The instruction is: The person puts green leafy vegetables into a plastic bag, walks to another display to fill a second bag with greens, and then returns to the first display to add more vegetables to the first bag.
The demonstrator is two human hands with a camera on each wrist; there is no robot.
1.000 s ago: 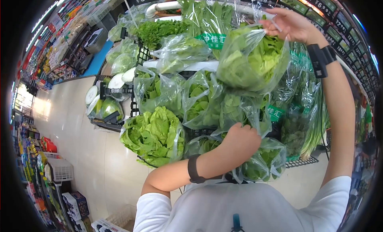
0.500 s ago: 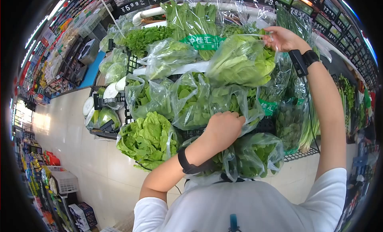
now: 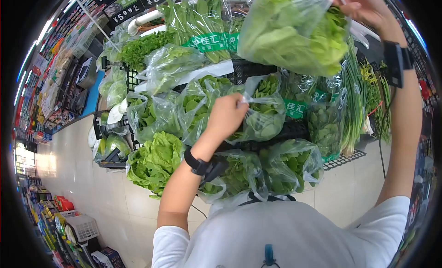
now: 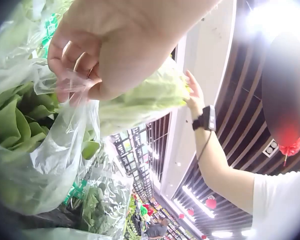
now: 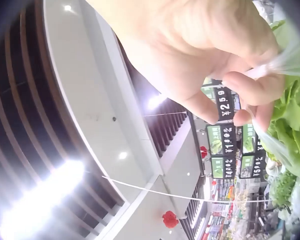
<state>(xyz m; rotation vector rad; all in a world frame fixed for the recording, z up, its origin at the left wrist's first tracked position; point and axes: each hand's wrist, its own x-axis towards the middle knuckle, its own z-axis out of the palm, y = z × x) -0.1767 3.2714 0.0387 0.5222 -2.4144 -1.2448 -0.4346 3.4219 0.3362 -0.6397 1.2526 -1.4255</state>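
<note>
In the head view the right hand [image 3: 363,9] holds up a clear bag of light green lettuce [image 3: 292,35] by its gathered top, above the back of the display. The right wrist view shows thumb and fingers of the right hand [image 5: 205,60] pinching the twisted plastic. My left hand [image 3: 226,116] grips the plastic of a bagged leafy green [image 3: 264,116] in the middle row. Up close in the left wrist view, the fingers of the left hand [image 4: 115,50] are curled round that bag's film [image 4: 65,155], with dark green leaves inside it.
Loose-leaf lettuce [image 3: 156,162] sits at the display's front left, and bagged greens [image 3: 294,164] line the front. Behind are parsley [image 3: 147,49] and green-banded bags [image 3: 198,28]. Spring onions [image 3: 352,102] stand at the right. Price signs [image 3: 124,12] run along the back.
The right hand has lifted the lettuce bag, baring a black crate below it. My left hand has moved left and up in the head view, still gripping bag plastic. The view has shifted right.
</note>
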